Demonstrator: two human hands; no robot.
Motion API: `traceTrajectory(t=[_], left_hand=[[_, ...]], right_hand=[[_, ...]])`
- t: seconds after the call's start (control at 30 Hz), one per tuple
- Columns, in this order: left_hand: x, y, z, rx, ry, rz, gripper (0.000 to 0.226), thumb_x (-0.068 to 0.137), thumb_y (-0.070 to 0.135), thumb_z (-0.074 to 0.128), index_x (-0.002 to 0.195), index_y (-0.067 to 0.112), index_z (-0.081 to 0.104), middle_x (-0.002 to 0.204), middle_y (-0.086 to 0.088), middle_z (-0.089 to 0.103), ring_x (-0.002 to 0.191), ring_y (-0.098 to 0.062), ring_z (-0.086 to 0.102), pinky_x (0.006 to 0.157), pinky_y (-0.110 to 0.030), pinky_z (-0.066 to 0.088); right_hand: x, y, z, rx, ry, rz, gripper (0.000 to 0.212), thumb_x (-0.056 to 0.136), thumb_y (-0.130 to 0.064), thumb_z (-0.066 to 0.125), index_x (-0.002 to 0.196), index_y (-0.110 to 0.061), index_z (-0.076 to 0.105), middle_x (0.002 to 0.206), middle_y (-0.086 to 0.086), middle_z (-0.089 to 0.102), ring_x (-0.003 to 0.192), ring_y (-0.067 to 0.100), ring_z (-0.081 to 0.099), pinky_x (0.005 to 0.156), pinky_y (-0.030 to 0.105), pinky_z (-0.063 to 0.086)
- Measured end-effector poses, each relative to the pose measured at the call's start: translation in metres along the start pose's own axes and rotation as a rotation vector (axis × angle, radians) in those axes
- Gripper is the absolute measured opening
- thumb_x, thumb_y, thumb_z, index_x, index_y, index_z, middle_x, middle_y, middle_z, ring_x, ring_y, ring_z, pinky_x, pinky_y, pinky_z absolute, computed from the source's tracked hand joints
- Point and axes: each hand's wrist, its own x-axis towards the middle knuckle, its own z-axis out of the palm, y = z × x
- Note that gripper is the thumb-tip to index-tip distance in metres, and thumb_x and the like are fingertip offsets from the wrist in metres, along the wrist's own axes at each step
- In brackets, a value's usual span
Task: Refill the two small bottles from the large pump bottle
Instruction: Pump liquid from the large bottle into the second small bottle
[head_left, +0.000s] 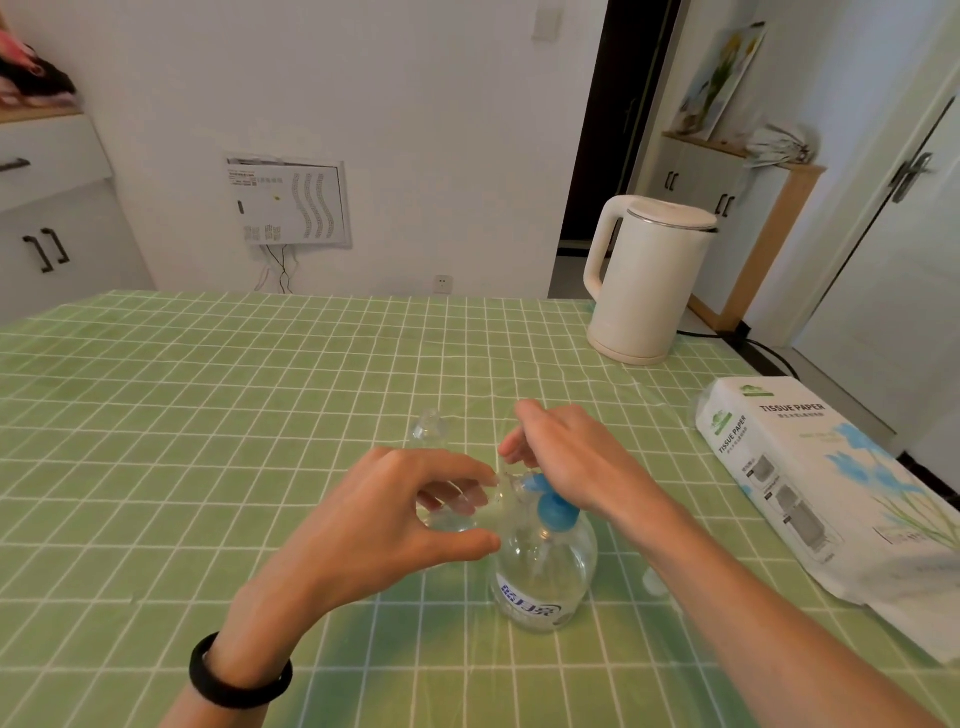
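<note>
The large clear pump bottle (543, 566) with a blue pump head stands on the green checked tablecloth near the table's middle. My right hand (566, 457) rests on top of the blue pump, palm down, fingers loosely spread. My left hand (384, 525) grips a small clear bottle (457, 512), tilted with its mouth against the pump's spout. A second small clear bottle (428, 431) stands upright just behind my left hand, untouched. A small clear cap (655, 581) lies to the right of the pump bottle, partly hidden by my right forearm.
A white electric kettle (647, 280) stands at the back right, its cord running off the table. A pack of tissue paper (831, 483) lies along the right edge. White cabinets stand at the left and beyond the table's right corner.
</note>
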Motion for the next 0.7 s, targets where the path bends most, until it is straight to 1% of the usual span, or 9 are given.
traceTrajectory(t=[0.13,0.27,0.4,0.47,0.57,0.6,0.63,0.7], left_hand=[[0.0005,-0.0012,0.0004,-0.008,-0.002,-0.007,0.046,0.073,0.049,0.086,0.117,0.038,0.077,0.099,0.028,0.077,0.096,0.008,0.071,0.086,-0.014,0.055],[0.0002,-0.0018,0.0009,0.019,-0.019,-0.015,0.043,0.074,0.045,0.088,0.115,0.038,0.077,0.098,0.026,0.077,0.096,0.008,0.07,0.086,-0.013,0.054],[-0.0004,-0.0004,0.0006,0.017,-0.008,-0.011,0.045,0.074,0.045,0.089,0.116,0.037,0.077,0.096,0.026,0.077,0.095,0.01,0.07,0.086,-0.013,0.055],[-0.0008,-0.0002,0.0005,-0.001,0.001,-0.006,0.046,0.072,0.049,0.087,0.116,0.039,0.076,0.098,0.029,0.076,0.095,0.01,0.07,0.086,-0.014,0.055],[-0.0016,0.0001,0.0002,-0.009,0.001,0.006,0.047,0.07,0.056,0.083,0.115,0.043,0.075,0.103,0.037,0.072,0.096,0.011,0.07,0.087,-0.012,0.054],[-0.0018,0.0002,-0.0001,-0.012,0.0,0.009,0.049,0.069,0.059,0.08,0.115,0.043,0.075,0.103,0.038,0.072,0.096,0.011,0.069,0.087,-0.011,0.053],[-0.0018,0.0002,-0.0003,-0.016,-0.001,0.01,0.05,0.068,0.062,0.078,0.115,0.043,0.075,0.104,0.038,0.071,0.096,0.011,0.069,0.087,-0.01,0.053],[-0.0003,-0.0013,0.0003,-0.012,-0.006,0.006,0.052,0.068,0.062,0.078,0.116,0.042,0.075,0.103,0.036,0.073,0.096,0.011,0.069,0.086,-0.01,0.053]], right_hand=[[0.0003,0.0017,0.0023,0.05,0.031,-0.009,0.055,0.107,-0.045,0.038,0.088,-0.021,0.083,0.096,-0.008,0.081,0.1,0.012,0.073,0.106,0.044,0.054],[0.0001,0.0023,0.0044,-0.033,-0.006,0.027,0.054,0.107,-0.043,0.037,0.09,-0.019,0.081,0.101,-0.002,0.08,0.1,0.019,0.073,0.107,0.048,0.053],[-0.0008,0.0002,0.0032,-0.075,0.025,0.012,0.05,0.106,-0.044,0.039,0.09,-0.019,0.08,0.102,-0.003,0.079,0.101,0.02,0.073,0.105,0.047,0.053],[-0.0021,-0.0024,0.0009,-0.076,0.018,0.004,0.051,0.106,-0.045,0.039,0.095,-0.016,0.08,0.104,-0.001,0.079,0.102,0.022,0.073,0.106,0.047,0.053],[-0.0011,-0.0033,-0.0017,-0.104,0.043,-0.01,0.061,0.106,-0.048,0.037,0.11,-0.003,0.077,0.114,0.013,0.08,0.109,0.033,0.073,0.104,0.049,0.056],[-0.0004,-0.0021,-0.0014,-0.102,0.044,-0.01,0.061,0.106,-0.048,0.037,0.11,-0.002,0.077,0.114,0.014,0.08,0.109,0.033,0.073,0.104,0.049,0.056],[0.0003,-0.0005,-0.0006,-0.093,0.039,-0.008,0.06,0.106,-0.048,0.038,0.106,-0.005,0.079,0.11,0.012,0.08,0.107,0.032,0.074,0.104,0.048,0.056],[0.0021,0.0008,0.0009,-0.081,0.015,0.009,0.052,0.106,-0.045,0.041,0.096,-0.014,0.081,0.104,0.002,0.08,0.101,0.023,0.073,0.104,0.046,0.055]])
